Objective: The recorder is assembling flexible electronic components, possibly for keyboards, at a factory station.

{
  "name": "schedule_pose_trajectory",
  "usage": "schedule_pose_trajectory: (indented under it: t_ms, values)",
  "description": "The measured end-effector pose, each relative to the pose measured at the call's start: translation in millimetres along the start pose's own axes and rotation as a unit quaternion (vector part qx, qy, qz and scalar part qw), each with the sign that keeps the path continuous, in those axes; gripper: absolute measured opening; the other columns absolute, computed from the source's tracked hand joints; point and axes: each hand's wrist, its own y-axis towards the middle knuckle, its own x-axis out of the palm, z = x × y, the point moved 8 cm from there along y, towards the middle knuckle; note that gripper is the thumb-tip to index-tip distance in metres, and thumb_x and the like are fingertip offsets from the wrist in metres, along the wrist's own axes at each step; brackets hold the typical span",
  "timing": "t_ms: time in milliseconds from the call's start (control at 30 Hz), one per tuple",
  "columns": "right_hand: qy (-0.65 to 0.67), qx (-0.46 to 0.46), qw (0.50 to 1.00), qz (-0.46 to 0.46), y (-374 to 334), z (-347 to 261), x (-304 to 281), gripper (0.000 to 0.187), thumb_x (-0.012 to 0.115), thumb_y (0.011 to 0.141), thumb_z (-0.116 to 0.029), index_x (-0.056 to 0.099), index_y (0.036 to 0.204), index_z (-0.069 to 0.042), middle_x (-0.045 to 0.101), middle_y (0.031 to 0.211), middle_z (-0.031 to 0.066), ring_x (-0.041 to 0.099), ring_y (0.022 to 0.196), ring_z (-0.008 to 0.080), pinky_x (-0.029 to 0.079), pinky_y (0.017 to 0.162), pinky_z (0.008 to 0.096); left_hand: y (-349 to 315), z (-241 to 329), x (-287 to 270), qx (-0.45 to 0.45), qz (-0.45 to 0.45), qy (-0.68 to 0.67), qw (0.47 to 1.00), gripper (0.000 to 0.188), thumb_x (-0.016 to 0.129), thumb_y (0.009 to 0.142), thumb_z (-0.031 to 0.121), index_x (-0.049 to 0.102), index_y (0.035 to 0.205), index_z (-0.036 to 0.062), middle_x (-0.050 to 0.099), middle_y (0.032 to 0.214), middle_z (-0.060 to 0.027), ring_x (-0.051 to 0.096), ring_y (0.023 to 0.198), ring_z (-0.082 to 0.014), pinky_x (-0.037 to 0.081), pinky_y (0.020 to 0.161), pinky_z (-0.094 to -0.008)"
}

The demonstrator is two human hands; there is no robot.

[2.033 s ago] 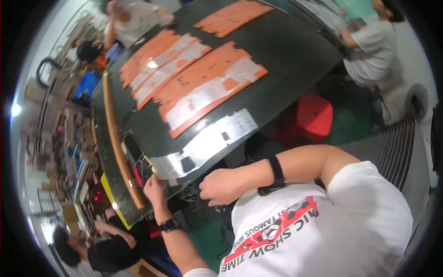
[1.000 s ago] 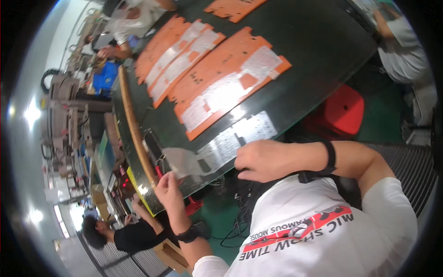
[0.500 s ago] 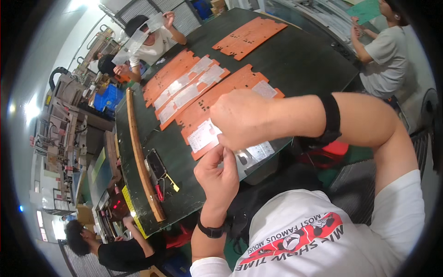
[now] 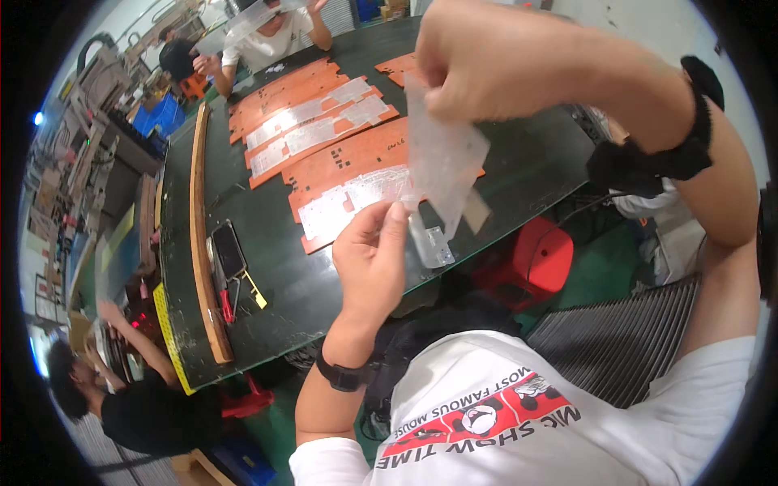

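My right hand (image 4: 466, 61) is raised over the table, its fingers closed on a translucent plastic film (image 4: 442, 150) that hangs down. My left hand (image 4: 369, 263), lower and nearer me, pinches thumb and forefinger together at the film's lower left edge. Behind the film lies an orange board (image 4: 344, 166) with dark cutouts. On its near part rests a shiny silvery-white sheet (image 4: 332, 219), partly covered by the left hand. A small clear piece with dots (image 4: 438, 247) shows at the table edge below the film.
More orange boards (image 4: 275, 105) lie farther back on the dark table (image 4: 267, 340). To the left are a wooden strip (image 4: 199, 219), a black phone (image 4: 229, 249) and a red-handled tool (image 4: 227, 306). A red stool (image 4: 541, 255) stands beside the table. Co-workers are across and at left.
My right hand has risen up and away from my left hand, drawing the translucent film up between them. The left hand keeps its pinch, slightly higher. The head view has shifted.
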Motion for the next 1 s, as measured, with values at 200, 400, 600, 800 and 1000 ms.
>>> schedule_pose_trajectory:
  t_ms: [200,400,600,800,1000]
  values:
    - [-0.041,0.215,0.976,0.004,2.2,-24.2,-76.5,0.017,0.056,0.072,-0.013,0.064,0.067,0.002,0.055,0.056,0.0031,0.050,0.051,0.0102,0.040,0.047,0.0289,-18.9,-121.4,-18.1,-0.197,0.043,-0.031,0.979,0.025,0.060,0.088,0.020,0.064,0.098,-0.0029,0.064,0.087,-0.0043,0.054,0.074,-0.0081,0.044,0.067,-0.0240]
    - [-0.069,0.094,0.986,0.120,12.0,-24.1,-128.5,0.014,0.059,0.069,-0.008,0.061,0.058,-0.001,0.052,0.051,0.0025,0.047,0.045,0.0104,0.037,0.043,0.0267,-24.7,-169.3,8.0,-0.280,0.083,-0.055,0.955,0.030,0.059,0.088,0.024,0.063,0.102,-0.0028,0.065,0.088,-0.0065,0.056,0.077,-0.0105,0.045,0.069,-0.0259]
    - [0.017,-0.013,0.987,0.158,16.5,-12.2,-156.3,0.016,0.061,0.070,-0.006,0.059,0.055,-0.001,0.051,0.047,0.0020,0.043,0.040,0.0093,0.032,0.039,0.0265,-12.9,-191.9,28.6,-0.337,0.086,-0.139,0.927,0.042,0.051,0.094,0.029,0.055,0.118,-0.0052,0.061,0.109,-0.0099,0.055,0.098,-0.0151,0.043,0.085,-0.0274]
    - [0.017,0.076,0.993,0.083,30.1,31.9,-163.3,0.019,0.070,0.076,-0.015,0.069,0.085,0.002,0.058,0.065,0.0009,0.050,0.059,0.0119,0.039,0.059,0.0254,-14.2,-185.0,25.4,-0.299,0.168,-0.179,0.922,0.032,0.053,0.094,0.023,0.061,0.109,-0.0043,0.063,0.098,-0.0063,0.056,0.089,-0.0124,0.044,0.080,-0.0256]
    - [0.110,0.043,0.991,0.058,28.1,42.8,-151.1,0.019,0.070,0.075,-0.013,0.067,0.081,0.004,0.058,0.066,0.0014,0.050,0.059,0.0097,0.037,0.056,0.0225,-8.7,-195.3,20.5,-0.283,0.207,-0.228,0.908,0.025,0.063,0.088,0.019,0.064,0.100,-0.0031,0.064,0.091,-0.0028,0.054,0.082,-0.0091,0.043,0.075,-0.0234]
